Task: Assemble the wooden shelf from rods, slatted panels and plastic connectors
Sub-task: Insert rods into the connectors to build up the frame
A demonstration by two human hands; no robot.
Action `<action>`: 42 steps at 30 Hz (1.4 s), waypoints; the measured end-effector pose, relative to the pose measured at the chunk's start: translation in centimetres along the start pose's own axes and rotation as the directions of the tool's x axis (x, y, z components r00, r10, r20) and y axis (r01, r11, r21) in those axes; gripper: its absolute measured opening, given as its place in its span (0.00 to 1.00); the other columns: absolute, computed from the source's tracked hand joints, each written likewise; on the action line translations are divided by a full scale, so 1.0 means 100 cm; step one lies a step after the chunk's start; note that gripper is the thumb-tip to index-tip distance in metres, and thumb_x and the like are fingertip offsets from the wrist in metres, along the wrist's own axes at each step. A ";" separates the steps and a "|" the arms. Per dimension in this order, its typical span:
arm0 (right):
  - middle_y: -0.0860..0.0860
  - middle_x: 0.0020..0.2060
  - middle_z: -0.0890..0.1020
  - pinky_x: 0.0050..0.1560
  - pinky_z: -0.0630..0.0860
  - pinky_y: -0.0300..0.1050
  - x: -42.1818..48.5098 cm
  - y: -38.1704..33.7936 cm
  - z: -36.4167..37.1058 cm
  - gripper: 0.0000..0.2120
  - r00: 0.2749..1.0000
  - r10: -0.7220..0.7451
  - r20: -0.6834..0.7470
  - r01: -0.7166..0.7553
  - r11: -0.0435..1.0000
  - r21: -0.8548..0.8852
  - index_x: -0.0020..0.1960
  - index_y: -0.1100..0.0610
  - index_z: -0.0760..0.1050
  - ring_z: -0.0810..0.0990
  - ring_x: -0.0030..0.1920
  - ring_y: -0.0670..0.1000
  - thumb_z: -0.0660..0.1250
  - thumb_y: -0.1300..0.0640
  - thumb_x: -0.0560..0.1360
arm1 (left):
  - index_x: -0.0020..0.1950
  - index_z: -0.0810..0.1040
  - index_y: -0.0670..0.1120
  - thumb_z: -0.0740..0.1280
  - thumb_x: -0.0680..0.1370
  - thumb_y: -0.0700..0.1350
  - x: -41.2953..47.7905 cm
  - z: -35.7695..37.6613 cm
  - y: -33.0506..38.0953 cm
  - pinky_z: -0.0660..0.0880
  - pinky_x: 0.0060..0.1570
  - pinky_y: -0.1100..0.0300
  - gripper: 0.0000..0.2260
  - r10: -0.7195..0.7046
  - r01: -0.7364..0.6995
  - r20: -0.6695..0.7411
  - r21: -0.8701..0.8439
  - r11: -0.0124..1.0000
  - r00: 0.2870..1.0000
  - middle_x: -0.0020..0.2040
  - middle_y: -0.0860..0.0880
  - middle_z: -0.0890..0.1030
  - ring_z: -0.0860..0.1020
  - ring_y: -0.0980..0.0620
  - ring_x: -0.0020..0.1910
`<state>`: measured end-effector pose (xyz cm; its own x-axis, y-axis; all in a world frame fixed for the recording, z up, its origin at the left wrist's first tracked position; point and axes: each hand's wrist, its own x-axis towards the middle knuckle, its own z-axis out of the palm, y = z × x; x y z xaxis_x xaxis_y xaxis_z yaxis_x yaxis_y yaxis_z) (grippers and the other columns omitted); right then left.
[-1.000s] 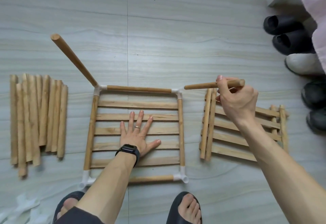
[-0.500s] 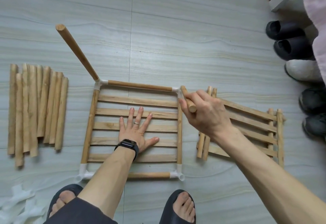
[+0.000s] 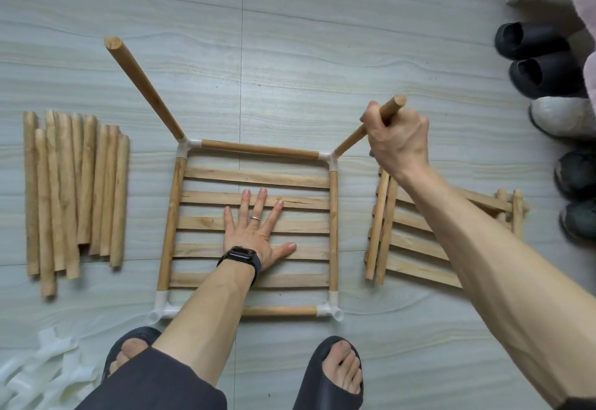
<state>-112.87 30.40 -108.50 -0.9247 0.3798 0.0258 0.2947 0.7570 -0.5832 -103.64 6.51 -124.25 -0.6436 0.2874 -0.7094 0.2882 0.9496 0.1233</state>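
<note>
Right hand (image 3: 398,138) is wrapped tight around the upper end of a rod (image 3: 371,127), and that rod's lower tip sits at the white connector (image 3: 329,158) on the frame's far right corner, whether fully seated I cannot tell. The rod's long axis runs from that corner up toward the camera, so the push, I'd judge, has to go straight down its length into the socket. Left hand (image 3: 258,229) lies flat, fingers spread, on the slatted panel (image 3: 254,180) in the middle of the frame, pinning it to the floor (image 3: 322,54). The far left corner already carries its own upright rod (image 3: 145,88).
</note>
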 end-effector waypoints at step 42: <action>0.45 0.76 0.24 0.76 0.31 0.61 -0.138 0.021 0.185 0.34 0.570 -0.222 0.791 0.678 0.671 -0.300 0.70 0.30 0.20 0.23 0.76 0.54 0.29 0.22 0.69 | 0.46 0.70 0.51 0.57 0.82 0.57 -0.068 -0.022 -0.186 0.77 0.36 0.54 0.12 -0.446 0.268 -0.373 -0.440 0.857 0.814 0.37 0.53 0.79 0.78 0.51 0.34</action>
<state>-104.00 16.90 -125.06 -0.7829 -0.3721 -0.4987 -0.3568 0.9251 -0.1301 -106.19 -12.84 -120.19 -0.9164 -0.1428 -0.3739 -0.2375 0.9460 0.2208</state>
